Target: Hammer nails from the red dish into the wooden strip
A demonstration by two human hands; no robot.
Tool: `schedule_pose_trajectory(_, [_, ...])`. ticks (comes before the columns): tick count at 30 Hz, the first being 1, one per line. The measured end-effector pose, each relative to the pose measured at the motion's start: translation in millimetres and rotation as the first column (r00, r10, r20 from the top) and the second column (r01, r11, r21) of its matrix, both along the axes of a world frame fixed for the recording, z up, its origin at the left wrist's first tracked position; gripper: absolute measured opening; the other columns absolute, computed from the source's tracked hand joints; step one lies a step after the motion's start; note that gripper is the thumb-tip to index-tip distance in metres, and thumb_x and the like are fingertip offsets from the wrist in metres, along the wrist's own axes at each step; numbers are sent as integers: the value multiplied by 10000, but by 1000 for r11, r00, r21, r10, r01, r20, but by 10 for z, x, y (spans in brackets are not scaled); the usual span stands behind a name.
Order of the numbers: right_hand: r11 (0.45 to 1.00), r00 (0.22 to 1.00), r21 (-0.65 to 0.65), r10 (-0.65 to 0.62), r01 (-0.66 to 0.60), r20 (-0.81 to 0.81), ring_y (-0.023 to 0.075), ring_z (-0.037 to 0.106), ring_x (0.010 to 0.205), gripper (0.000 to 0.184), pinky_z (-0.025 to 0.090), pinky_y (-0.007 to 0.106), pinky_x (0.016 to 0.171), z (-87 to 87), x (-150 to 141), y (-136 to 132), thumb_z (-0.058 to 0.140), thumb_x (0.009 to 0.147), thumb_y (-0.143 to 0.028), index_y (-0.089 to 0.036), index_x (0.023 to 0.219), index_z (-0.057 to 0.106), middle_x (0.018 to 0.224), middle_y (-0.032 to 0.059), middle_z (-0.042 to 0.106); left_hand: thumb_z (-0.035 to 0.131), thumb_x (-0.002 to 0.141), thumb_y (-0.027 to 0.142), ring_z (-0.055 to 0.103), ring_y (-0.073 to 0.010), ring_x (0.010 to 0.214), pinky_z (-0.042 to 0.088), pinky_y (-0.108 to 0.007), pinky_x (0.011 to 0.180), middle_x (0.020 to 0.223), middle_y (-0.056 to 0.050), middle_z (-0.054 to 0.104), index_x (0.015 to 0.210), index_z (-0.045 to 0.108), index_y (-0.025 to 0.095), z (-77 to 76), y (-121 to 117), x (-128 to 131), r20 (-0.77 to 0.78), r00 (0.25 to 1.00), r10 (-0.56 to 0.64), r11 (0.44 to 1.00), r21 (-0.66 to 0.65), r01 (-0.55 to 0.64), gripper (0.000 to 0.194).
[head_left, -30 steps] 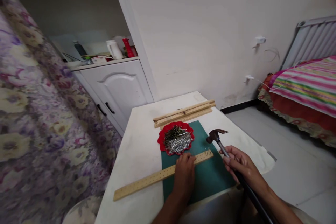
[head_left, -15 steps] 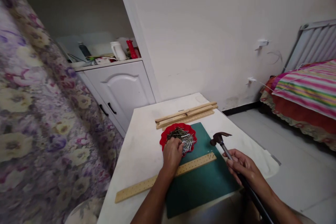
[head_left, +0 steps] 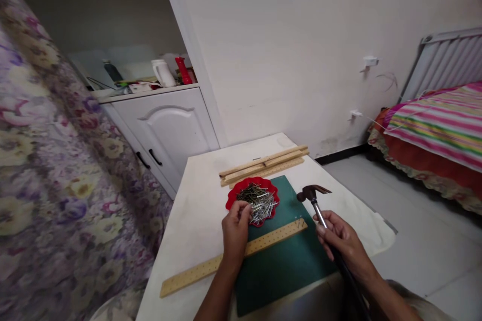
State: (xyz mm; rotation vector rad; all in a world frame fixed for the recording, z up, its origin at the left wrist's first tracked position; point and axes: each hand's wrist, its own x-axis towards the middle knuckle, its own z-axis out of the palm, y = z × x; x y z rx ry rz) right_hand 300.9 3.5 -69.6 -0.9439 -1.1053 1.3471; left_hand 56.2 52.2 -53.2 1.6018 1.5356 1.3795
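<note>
My left hand (head_left: 235,230) hovers at the near rim of a red scalloped dish (head_left: 232,195) heaped with nails (head_left: 258,198); its fingertips are pinched together at the pile, and what they hold is too small to see. My right hand (head_left: 341,241) is wrapped round the black handle of a claw hammer (head_left: 312,194), whose head hangs just above the green cutting mat (head_left: 286,261). A long wooden strip (head_left: 203,270) dotted with nail marks lies slantwise across the mat and white table (head_left: 196,220), under my left wrist.
More wooden strips (head_left: 263,163) are stacked at the table's far side. A white cabinet (head_left: 165,125) with bottles on top stands behind on the left, floral fabric (head_left: 56,170) hangs at far left. A bed with a striped cover (head_left: 440,130) is at right.
My left hand left the wooden strip, reached into the dish of nails, and now has drawn back a little to its near rim, fingers pinched. The hammer hand has barely moved.
</note>
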Motion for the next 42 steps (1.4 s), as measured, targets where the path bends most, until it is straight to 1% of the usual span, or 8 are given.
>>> schedule_pose_trajectory(9, [999, 999, 35, -33, 34, -34, 42, 378, 345, 336, 300, 161, 315, 32, -316, 72, 643, 747, -444, -191, 898, 482, 620, -48, 568, 562, 775, 371, 542, -99, 556, 403, -203, 517, 701, -20, 644, 806, 523, 162, -25, -259, 396, 470, 868, -158, 954, -155, 258, 215])
schedule_pose_trajectory(15, [999, 997, 48, -12, 15, -71, 34, 380, 361, 300, 305, 131, 310, 24, -336, 85, 638, 766, -400, -186, 905, 480, 604, -51, 564, 572, 773, 374, 537, -103, 550, 416, -219, 549, 677, -18, 631, 771, 509, 157, -79, -398, 607, 519, 811, -269, 898, -170, 406, 226])
schedule_pose_trajectory(19, [999, 998, 49, -8, 11, -62, 29, 360, 358, 293, 313, 129, 312, 36, -275, 24, 643, 766, -387, -186, 910, 485, 586, -62, 528, 538, 803, 340, 539, -110, 561, 426, -231, 572, 686, -11, 623, 772, 517, 161, -119, -443, 614, 436, 822, -367, 867, -159, 472, 182])
schedule_pose_trajectory(23, [999, 999, 51, 17, -15, -40, 29, 347, 383, 260, 305, 125, 322, 2, -251, -45, 652, 768, -347, -192, 900, 490, 601, -65, 502, 516, 823, 254, 560, -138, 666, 416, -244, 642, 712, -17, 628, 762, 594, 177, -105, -518, 643, 27, 893, -449, 885, -123, 448, 126])
schedule_pose_trajectory(27, [998, 999, 47, 39, -38, -9, 34, 340, 399, 218, 293, 133, 339, -69, -249, -94, 624, 798, -321, -198, 916, 488, 617, -66, 487, 476, 844, 216, 562, -161, 786, 418, -262, 715, 817, -44, 629, 806, 640, 200, -63, -559, 688, -275, 843, -463, 879, -18, 476, 169])
schedule_pose_trajectory(32, [999, 1000, 47, -2, 1, 22, 36, 330, 395, 181, 270, 140, 343, -20, -138, -120, 544, 858, -345, -196, 940, 482, 621, -59, 497, 518, 820, 248, 557, -151, 733, 421, -245, 668, 773, -32, 601, 752, 644, 185, -82, -401, 645, -190, 927, -323, 946, -19, 325, 157])
schedule_pose_trajectory(38, [994, 994, 49, -97, 95, 42, 44, 343, 402, 212, 288, 141, 349, 100, 12, -130, 551, 853, -358, -199, 966, 468, 610, -58, 497, 527, 793, 283, 559, -130, 620, 421, -219, 587, 658, 10, 602, 789, 618, 168, -288, -111, 720, 36, 966, -255, 954, -151, 257, 146])
schedule_pose_trajectory(42, [995, 995, 40, -94, 93, 29, 46, 333, 415, 220, 292, 133, 345, 84, 22, -143, 564, 843, -359, -199, 960, 469, 611, -57, 492, 519, 791, 284, 567, -135, 639, 420, -227, 599, 675, 4, 612, 782, 629, 167, -413, -32, 773, -12, 972, -234, 963, -142, 230, 161])
